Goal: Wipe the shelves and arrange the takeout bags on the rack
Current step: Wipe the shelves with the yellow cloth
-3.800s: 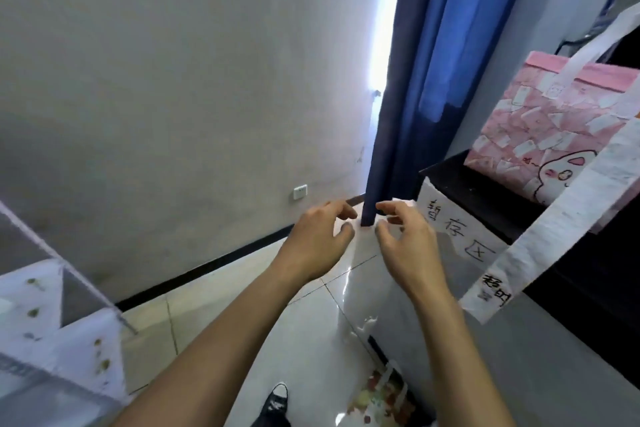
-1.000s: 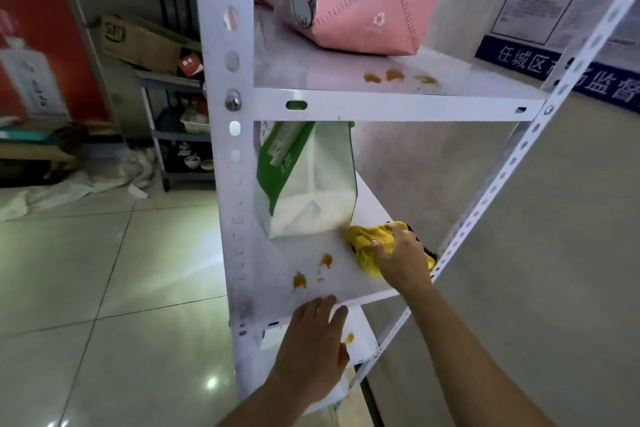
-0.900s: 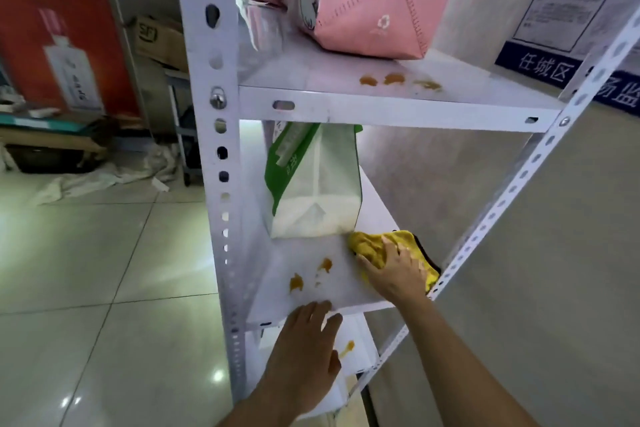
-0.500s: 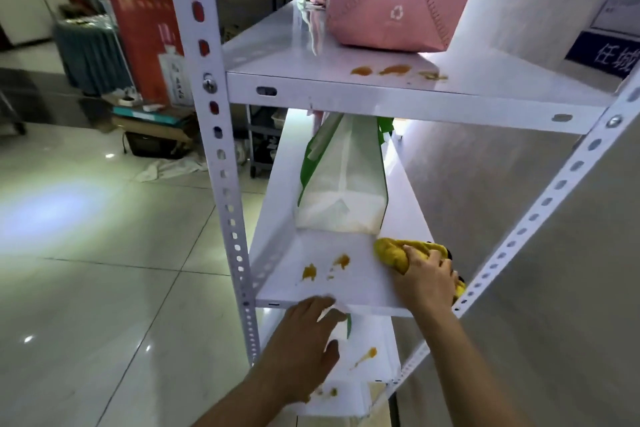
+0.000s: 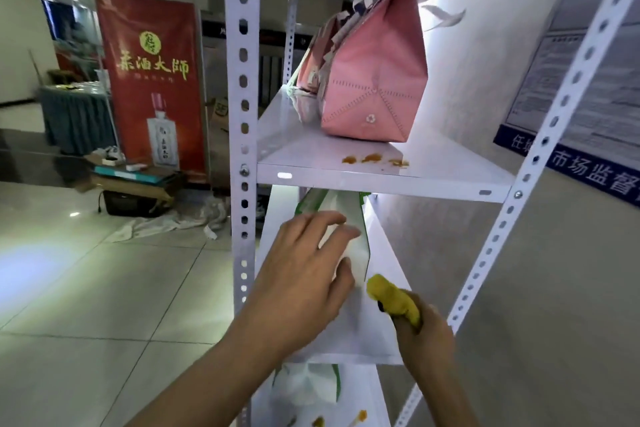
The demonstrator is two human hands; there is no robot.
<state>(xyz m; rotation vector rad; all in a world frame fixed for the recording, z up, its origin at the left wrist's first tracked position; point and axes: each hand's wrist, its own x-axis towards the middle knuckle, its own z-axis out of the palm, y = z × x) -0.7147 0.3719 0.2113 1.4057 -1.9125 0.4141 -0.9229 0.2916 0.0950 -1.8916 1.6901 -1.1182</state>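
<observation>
A white metal rack (image 5: pixel 242 114) stands against the wall. On its upper shelf (image 5: pixel 346 180) sits a pink takeout bag (image 5: pixel 374 80), with orange stains (image 5: pixel 372 159) in front of it. A white and green bag (image 5: pixel 353 215) stands on the middle shelf (image 5: pixel 363 333). My left hand (image 5: pixel 304 274) touches that bag's near face with spread fingers. My right hand (image 5: pixel 429 340) grips a bunched yellow cloth (image 5: pixel 394 298) at the shelf's right front. Another white and green bag (image 5: pixel 308 385) lies on the lower shelf, next to more orange stains (image 5: pixel 360 416).
A grey wall with a blue sign (image 5: pixel 588 166) runs close along the rack's right side. To the left lies open tiled floor (image 5: pixel 86 288). Further back stand a red banner (image 5: pixel 152 80), boxes and crumpled sheeting (image 5: pixel 138 191).
My left hand rose from the middle shelf's front edge to the white and green bag. My right hand drew the cloth back to the right front. The middle shelf's stains no longer show.
</observation>
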